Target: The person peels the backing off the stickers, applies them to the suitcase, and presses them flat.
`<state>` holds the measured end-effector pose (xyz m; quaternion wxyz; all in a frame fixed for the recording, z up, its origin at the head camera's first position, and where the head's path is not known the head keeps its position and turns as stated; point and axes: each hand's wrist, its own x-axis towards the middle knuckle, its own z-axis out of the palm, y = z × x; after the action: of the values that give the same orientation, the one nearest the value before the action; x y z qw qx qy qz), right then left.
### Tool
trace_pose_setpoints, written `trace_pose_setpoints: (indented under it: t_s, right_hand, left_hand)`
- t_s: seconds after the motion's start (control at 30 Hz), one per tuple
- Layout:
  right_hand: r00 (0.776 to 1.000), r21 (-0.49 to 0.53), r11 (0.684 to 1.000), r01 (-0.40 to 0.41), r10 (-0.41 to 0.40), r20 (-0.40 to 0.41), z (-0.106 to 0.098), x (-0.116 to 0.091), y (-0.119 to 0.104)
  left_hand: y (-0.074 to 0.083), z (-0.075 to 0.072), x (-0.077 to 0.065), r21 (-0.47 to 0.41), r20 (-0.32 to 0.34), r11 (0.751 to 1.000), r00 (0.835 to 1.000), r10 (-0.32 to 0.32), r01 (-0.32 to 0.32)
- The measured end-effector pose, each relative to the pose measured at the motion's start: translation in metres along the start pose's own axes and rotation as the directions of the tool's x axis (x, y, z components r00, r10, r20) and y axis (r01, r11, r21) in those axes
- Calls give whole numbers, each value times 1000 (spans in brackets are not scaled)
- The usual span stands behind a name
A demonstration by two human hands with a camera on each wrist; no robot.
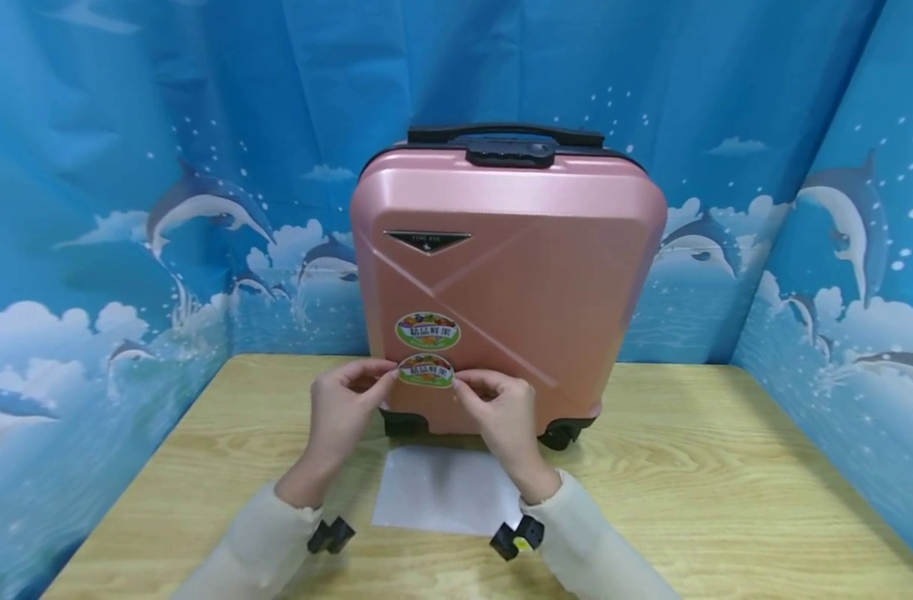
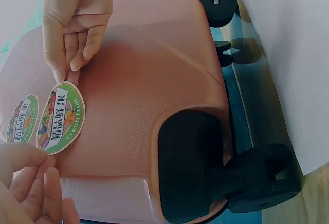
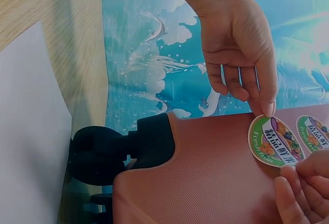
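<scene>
An oval fruit sticker (image 1: 426, 372), green and white with printed fruit, is stretched between both hands at the lower left of a pink suitcase (image 1: 546, 292). My left hand (image 1: 345, 408) pinches its left end between thumb and forefinger. Its right end is pinched the same way by my right hand (image 1: 507, 410). In the left wrist view the sticker (image 2: 62, 117) lies close against the shell; whether it touches all over I cannot tell. Just above it, a matching sticker (image 1: 428, 331) sits flat on the suitcase, below the dark triangular badge (image 1: 428, 240).
The suitcase stands upright on black wheels (image 1: 561, 433) on a wood-grain table (image 1: 696, 483), its black handle (image 1: 509, 132) on top. A white sheet (image 1: 444, 492) lies in front of it. Blue dolphin-print curtains (image 1: 291, 125) hang behind and at both sides.
</scene>
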<state>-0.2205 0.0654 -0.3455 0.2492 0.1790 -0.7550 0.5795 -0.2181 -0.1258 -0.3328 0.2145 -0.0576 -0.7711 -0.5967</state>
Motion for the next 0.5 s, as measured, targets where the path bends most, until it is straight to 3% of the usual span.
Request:
trace_pose_setpoints:
  t_s: [0.5]
  right_hand:
    - [1000, -1, 1000, 1, -1, -2, -2, 1, -2]
  left_hand:
    - [-2, 3, 0, 80, -28, 990, 993, 116, -113]
